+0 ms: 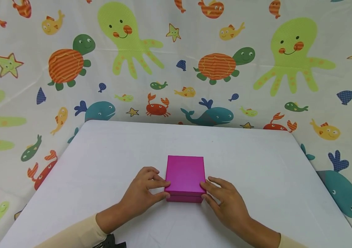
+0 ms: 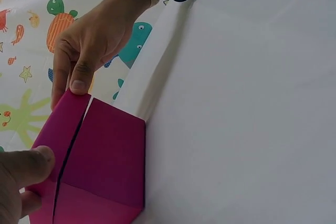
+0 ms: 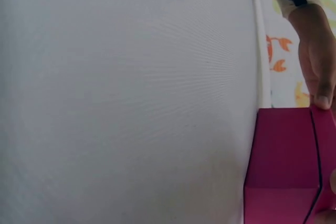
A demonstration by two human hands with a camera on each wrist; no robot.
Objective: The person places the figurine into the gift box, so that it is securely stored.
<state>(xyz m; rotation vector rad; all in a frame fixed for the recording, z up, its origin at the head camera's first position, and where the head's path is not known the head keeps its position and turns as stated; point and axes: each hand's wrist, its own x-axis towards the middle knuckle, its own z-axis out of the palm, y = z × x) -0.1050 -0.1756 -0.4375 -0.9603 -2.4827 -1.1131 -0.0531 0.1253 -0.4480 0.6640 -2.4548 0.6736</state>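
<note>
A magenta box with a lid (image 1: 185, 174) sits on the white table in front of me. My left hand (image 1: 142, 191) holds the lid's left edge near the front corner, thumb low and fingers above. Opposite it, my right hand (image 1: 225, 199) pinches the lid's right edge the same way. In the left wrist view a dark seam runs between lid and box base (image 2: 105, 156), widening to a narrow gap near the right hand's thumb. The right wrist view shows the base (image 3: 286, 150) below a thin seam. What the box contains is hidden.
The white table (image 1: 126, 148) spreads around the box on all sides. Behind it and at both sides hangs a cloth (image 1: 151, 113) printed with sea animals. Part of a black object (image 1: 111, 242) shows at the front edge beside the left sleeve.
</note>
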